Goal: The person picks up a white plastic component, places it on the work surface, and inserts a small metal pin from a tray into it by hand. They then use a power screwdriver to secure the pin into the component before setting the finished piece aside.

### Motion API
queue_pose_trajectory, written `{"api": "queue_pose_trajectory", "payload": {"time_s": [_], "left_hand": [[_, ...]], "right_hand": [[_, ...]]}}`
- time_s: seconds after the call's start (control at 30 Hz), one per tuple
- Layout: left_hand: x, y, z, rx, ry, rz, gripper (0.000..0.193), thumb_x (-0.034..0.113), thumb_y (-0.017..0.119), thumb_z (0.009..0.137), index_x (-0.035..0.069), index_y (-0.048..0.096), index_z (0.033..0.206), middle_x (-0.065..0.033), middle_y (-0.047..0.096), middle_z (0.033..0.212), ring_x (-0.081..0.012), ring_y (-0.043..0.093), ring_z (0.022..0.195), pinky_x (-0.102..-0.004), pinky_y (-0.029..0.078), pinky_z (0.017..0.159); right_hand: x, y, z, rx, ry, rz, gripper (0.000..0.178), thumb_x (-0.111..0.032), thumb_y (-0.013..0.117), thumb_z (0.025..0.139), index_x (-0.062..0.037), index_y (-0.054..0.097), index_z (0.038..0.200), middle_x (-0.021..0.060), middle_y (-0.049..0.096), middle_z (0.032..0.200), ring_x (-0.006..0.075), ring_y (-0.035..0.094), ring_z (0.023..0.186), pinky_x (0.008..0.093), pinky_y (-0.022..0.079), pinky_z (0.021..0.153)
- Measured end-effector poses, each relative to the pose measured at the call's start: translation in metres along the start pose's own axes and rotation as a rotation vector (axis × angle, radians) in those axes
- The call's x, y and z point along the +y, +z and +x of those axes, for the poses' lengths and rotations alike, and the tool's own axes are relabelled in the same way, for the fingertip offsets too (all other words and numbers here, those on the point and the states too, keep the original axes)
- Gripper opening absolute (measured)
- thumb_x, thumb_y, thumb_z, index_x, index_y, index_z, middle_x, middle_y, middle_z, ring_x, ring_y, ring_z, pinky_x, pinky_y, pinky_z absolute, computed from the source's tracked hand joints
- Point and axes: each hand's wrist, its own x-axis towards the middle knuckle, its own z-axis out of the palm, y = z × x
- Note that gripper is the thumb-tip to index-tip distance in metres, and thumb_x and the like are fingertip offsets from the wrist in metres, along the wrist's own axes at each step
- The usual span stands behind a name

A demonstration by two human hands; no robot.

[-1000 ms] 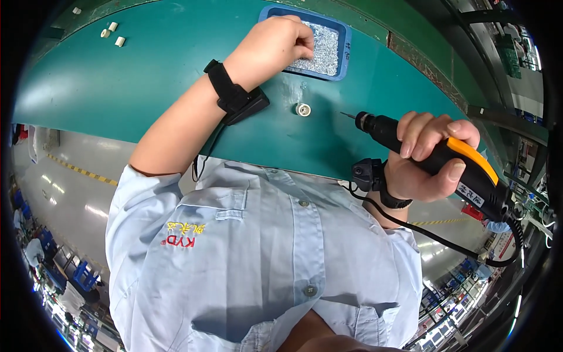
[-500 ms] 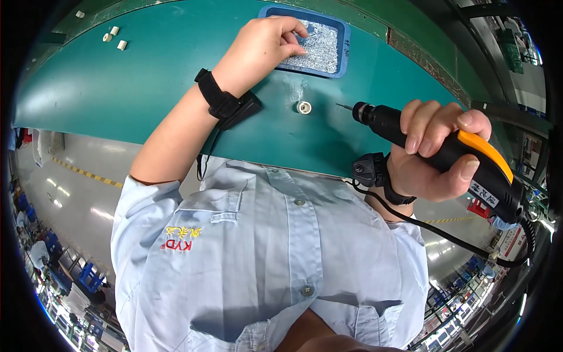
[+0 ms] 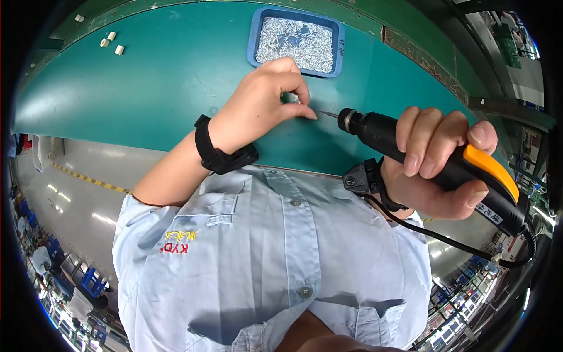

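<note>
My left hand (image 3: 264, 98) is over the green tabletop, thumb and forefinger brought together in a pinch. What the fingertips hold, if anything, is too small to make out. Behind these fingers shows part of a small white ring-shaped piece (image 3: 296, 99), mostly hidden. My right hand (image 3: 437, 151) is wrapped round a black electric screwdriver (image 3: 381, 132) with an orange lever. Its thin bit (image 3: 329, 114) points left, its tip just short of the left fingertips. Beyond the left hand stands a blue tray (image 3: 338, 50) holding many small silvery screws (image 3: 296, 44).
Several small white cylinders (image 3: 119, 50) stand or lie at the far left of the green table (image 3: 176, 64). A black cord (image 3: 431, 234) runs below the right hand to the screwdriver's rear end. A green metal rail (image 3: 422, 67) borders the table's far right side.
My left hand has come from over the screw tray toward me, to the small white piece. The screwdriver has shifted slightly left, its bit now close to the left fingertips.
</note>
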Motion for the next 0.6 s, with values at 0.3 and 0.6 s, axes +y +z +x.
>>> {"api": "queue_pose_trajectory", "payload": {"time_s": [0.3, 0.6], "left_hand": [[0.009, 0.010, -0.017, 0.027, -0.061, -0.117, 0.010, 0.008, 0.074, 0.066, 0.007, 0.066, 0.072, -0.0028, 0.054, 0.072, -0.0205, 0.052, 0.073, -0.0314, 0.042, 0.070], [0.012, 0.012, -0.016, 0.007, -0.027, 0.020, 0.014, 0.003, 0.075, 0.065, 0.005, 0.067, 0.078, -0.0038, 0.056, 0.075, -0.0209, 0.056, 0.078, -0.0306, 0.044, 0.074]], "right_hand": [[0.002, 0.002, -0.005, -0.065, 0.066, 0.031, 0.049, -0.042, 0.062, 0.085, -0.0033, 0.042, 0.108, 0.0022, 0.050, 0.062, 0.0135, 0.050, 0.050, 0.0270, 0.039, 0.049], [0.004, 0.006, -0.009, 0.014, 0.117, -0.070, 0.049, -0.043, 0.063, 0.083, -0.0026, 0.043, 0.102, 0.0030, 0.048, 0.060, 0.0143, 0.048, 0.048, 0.0282, 0.040, 0.049]]}}
